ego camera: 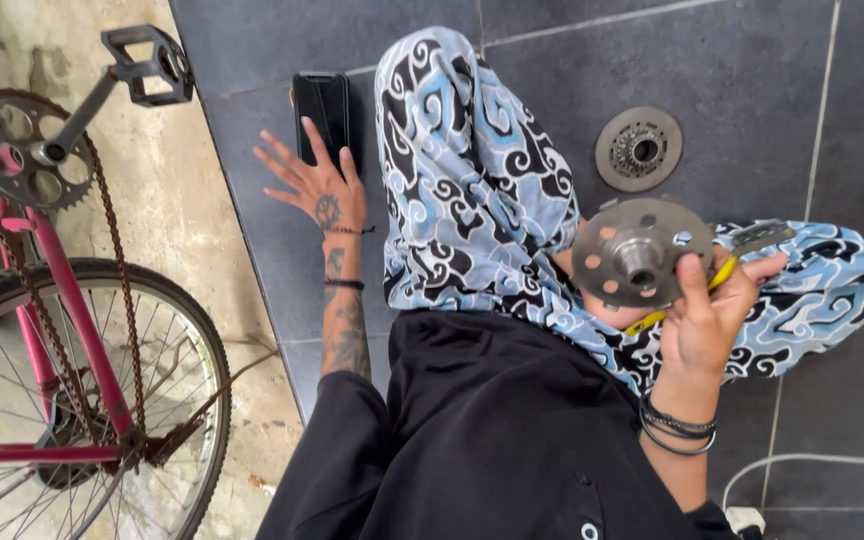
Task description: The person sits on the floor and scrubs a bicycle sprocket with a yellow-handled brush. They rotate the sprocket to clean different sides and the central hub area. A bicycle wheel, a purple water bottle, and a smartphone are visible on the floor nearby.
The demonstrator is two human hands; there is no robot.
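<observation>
My right hand [714,318] grips a round metal hub flange [636,252] with several holes, held above my lap together with a yellow-handled tool [724,272]. My left hand [314,182] lies flat on the dark tiled floor [752,80], fingers spread, its fingertips touching a black phone [323,108]. I sit on the floor in blue, black and white patterned trousers [472,190] and a black top.
A metal freewheel cog [638,148] lies on the tiles beyond my knee. A pink bicycle [62,330] with rusty chain, chainring [14,150] and pedal [150,64] stands at left on concrete. A white cable [802,462] runs along the floor at lower right.
</observation>
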